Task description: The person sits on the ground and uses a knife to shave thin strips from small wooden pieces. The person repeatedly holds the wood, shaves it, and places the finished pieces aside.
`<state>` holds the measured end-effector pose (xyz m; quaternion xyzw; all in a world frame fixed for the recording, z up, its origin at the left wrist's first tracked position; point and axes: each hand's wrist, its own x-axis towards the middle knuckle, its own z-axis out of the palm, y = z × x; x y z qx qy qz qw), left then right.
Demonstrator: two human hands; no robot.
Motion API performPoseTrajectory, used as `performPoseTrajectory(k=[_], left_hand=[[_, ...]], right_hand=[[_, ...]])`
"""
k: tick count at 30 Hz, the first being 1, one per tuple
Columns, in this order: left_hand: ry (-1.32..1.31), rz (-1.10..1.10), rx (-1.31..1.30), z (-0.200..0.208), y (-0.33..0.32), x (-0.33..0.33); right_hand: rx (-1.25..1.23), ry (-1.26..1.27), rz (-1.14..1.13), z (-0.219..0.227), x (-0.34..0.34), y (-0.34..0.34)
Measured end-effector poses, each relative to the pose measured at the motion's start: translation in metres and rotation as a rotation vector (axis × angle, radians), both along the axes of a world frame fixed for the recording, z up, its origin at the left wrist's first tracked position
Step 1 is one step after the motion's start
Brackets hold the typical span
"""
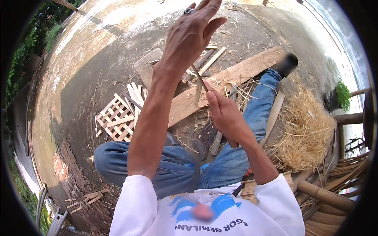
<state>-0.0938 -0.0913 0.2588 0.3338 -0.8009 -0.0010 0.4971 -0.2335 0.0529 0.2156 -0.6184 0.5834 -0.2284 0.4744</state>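
My left hand is raised at the top of the view, fingers stretched out, with a ring on one finger and nothing visible in its grasp. Wrapped round a knife is my right hand, above my bent legs. The narrow dark blade points up and to the left, and the end of its wooden handle shows below my right wrist. Under the blade, a short pale wood strip stands against a long wooden plank. The plank lies slantwise across the ground, its far end by my foot.
A woven lattice of pale strips lies to the left, near a flat stone block. Curly shavings are heaped on the right. Split bamboo lengths and a round pole sit at lower right. Bark-like scraps lie lower left.
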Motion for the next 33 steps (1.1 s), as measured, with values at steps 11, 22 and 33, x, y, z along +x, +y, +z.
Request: performPoseTrajectory(k=[11, 22, 33], left_hand=[[-0.151, -0.048, 0.189, 0.004, -0.035, -0.023], [-0.384, 0.013, 0.713, -0.094, -0.031, -0.023], [0.829, -0.070, 0.820, -0.139, 0.019, -0.016]], right_hand=[[-0.044, -0.047, -0.077, -0.021, -0.023, -0.015], [0.063, -0.077, -0.019, -0.060, -0.022, -0.004], [-0.007, -0.067, -0.020, -0.154, -0.040, -0.075]])
